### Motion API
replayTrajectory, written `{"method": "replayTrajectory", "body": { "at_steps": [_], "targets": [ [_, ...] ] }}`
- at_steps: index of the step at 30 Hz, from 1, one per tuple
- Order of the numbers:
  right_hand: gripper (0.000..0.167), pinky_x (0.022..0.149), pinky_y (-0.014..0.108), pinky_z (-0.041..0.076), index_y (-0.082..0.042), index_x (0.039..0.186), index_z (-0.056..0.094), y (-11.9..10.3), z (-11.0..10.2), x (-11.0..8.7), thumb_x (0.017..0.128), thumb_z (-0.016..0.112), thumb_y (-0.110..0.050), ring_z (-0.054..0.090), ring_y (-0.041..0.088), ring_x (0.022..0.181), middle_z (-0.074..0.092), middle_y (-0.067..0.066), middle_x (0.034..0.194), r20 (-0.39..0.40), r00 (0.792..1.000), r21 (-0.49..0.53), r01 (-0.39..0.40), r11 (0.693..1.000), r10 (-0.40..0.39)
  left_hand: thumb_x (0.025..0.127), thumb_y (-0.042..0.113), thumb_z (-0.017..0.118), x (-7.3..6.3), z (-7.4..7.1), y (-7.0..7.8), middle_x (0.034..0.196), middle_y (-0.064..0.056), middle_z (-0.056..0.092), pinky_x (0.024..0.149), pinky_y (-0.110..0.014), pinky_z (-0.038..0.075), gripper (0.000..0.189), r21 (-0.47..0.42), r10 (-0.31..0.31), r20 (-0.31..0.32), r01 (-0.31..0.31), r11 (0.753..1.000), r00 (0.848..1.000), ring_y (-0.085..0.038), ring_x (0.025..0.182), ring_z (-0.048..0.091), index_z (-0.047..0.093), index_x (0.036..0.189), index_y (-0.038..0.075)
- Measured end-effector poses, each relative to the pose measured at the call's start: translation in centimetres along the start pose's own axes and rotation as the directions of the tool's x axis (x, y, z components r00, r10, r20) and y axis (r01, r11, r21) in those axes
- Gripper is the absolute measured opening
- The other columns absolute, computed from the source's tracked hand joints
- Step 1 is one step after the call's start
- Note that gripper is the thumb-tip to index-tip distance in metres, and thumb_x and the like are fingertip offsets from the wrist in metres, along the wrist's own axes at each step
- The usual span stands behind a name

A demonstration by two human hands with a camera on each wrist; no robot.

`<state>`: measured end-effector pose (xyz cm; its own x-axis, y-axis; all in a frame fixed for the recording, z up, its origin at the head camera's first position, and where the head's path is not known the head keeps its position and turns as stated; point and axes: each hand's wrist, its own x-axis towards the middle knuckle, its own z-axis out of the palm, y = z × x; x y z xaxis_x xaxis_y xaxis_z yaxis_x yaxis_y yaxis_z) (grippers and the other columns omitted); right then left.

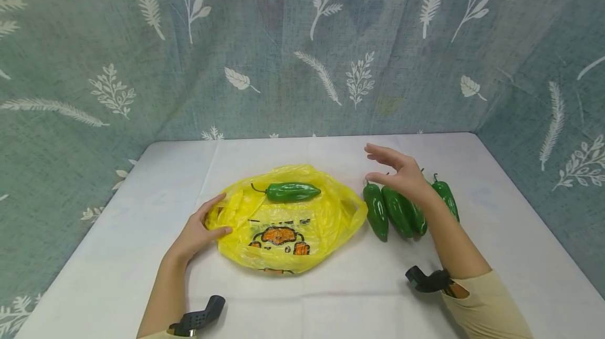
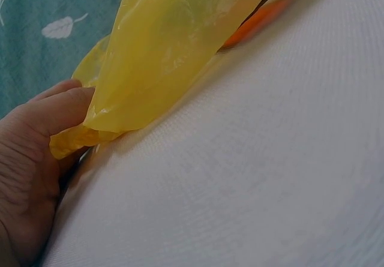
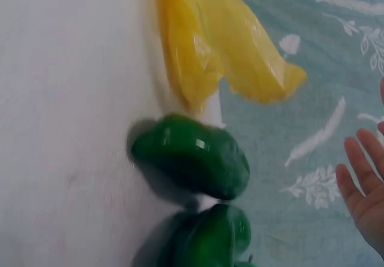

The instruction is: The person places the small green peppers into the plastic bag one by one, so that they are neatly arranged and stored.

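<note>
A yellow plastic bag [image 1: 331, 223] lies spread on the table, with orange and black print on its front. One green pepper [image 1: 293, 192] lies on its upper part, stem pointing left. My left hand [image 1: 196, 231] holds the bag's left edge, fingers curled about the crumpled plastic [image 2: 150, 69]. Over the peppers at the right, my right hand [image 1: 399, 173] hovers with thumb and fingers spread apart, holding nothing. Several green peppers lie there side by side; the leftmost pepper [image 1: 376, 212] is nearest the bag, and the rightmost pepper [image 1: 446, 198] is partly behind the forearm.
A white cloth [image 1: 340, 307] covers the table. Behind it and along the sides hangs a grey-green curtain [image 1: 264, 108] with white leaf patterns. The right forearm hides part of the pepper row. Black wrist cameras [image 1: 427, 279] sit on both forearms.
</note>
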<state>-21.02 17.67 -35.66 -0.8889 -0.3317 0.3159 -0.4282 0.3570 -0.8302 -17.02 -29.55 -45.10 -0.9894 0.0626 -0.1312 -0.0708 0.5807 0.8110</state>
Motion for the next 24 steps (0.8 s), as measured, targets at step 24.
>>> {"method": "replayTrajectory", "body": {
  "at_steps": [24],
  "targets": [
    [0.059, 0.095, 0.009, 0.039, -0.009, 0.140, 0.046, 3.5, -3.6, -4.7, 0.086, 0.070, -0.014, 0.047, -0.010, 0.115, 0.051, 0.013, 0.138, -0.130, 0.991, -0.115, -0.052, 0.992, 0.036, 0.074, 0.029, 0.078, -0.2, -0.1, 0.3, 0.157, -0.011, 0.019, 0.111, -0.064, 0.012, 0.091, -0.014, 0.004, 0.002, -0.004, 1.000, 1.000, -0.038, 0.143, 0.012, 0.027, 0.149, 0.029]
  ]
}}
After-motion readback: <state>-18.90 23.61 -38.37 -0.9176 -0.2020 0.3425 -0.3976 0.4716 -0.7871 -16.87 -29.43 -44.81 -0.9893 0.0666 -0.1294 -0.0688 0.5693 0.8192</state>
